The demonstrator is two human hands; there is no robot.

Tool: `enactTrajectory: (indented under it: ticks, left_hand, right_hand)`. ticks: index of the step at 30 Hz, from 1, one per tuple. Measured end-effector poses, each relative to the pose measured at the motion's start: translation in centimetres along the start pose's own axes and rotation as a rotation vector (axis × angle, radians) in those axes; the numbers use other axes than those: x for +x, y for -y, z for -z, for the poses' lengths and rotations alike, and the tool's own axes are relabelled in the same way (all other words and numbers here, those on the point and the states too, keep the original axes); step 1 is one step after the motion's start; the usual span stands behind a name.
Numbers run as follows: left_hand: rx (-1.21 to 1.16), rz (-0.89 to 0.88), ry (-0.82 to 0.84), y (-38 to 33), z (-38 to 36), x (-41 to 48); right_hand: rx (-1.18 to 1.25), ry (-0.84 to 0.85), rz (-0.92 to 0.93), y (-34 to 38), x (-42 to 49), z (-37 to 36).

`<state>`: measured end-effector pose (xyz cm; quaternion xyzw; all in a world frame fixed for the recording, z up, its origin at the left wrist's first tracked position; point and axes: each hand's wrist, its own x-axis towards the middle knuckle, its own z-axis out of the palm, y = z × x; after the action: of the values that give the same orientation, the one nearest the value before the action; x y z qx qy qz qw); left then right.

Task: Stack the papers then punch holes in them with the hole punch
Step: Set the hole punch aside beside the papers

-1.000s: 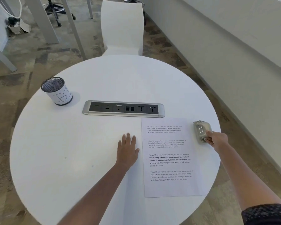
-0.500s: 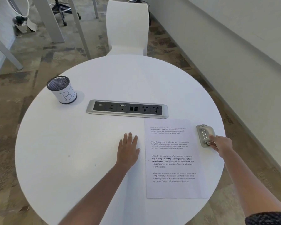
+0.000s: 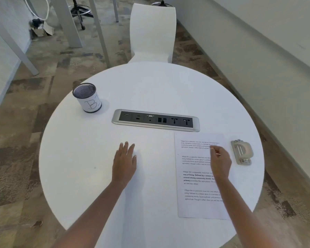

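Observation:
A printed paper sheet (image 3: 195, 176) lies flat on the right part of the round white table (image 3: 97, 176). The grey hole punch (image 3: 241, 152) sits just right of the sheet, near the table's right edge, with no hand on it. My right hand (image 3: 219, 162) hovers over the upper right of the sheet, fingers loosely curled and holding nothing. My left hand (image 3: 124, 161) rests flat on the bare table left of the sheet, fingers straight.
A silver socket strip (image 3: 156, 120) is set into the table's middle. A mesh pen cup (image 3: 87, 100) marked with a letter stands at the back left. A white chair (image 3: 151, 33) stands behind the table. A wall runs along the right.
My right hand let go of the hole punch and moved left over the paper. The punch stays beside the sheet. My left hand has not moved.

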<state>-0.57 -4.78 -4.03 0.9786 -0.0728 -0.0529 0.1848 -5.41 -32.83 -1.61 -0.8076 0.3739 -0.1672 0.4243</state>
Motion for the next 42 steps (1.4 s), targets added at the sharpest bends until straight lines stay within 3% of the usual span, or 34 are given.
enactTrajectory:
  ticks: [17,25,30,42]
  left_hand:
    - [-0.098,0.179,-0.076,10.7,3.5,-1.6]
    - [-0.084,0.208,-0.058,14.2,3.9,-1.6]
    - [-0.076,0.188,-0.037,15.4,4.0,-1.6]
    - [0.068,0.061,-0.012,16.9,3.8,-1.5]
  right_hand:
    - [-0.093,0.534,0.084,3.4,-14.0,-11.6]
    - [-0.385,0.718,0.433,5.3,-16.5,-14.3]
    - [-0.546,0.74,0.578,5.5,-17.1,-14.8]
    - [-0.764,0.686,0.712,5.6,-17.4,-15.3]
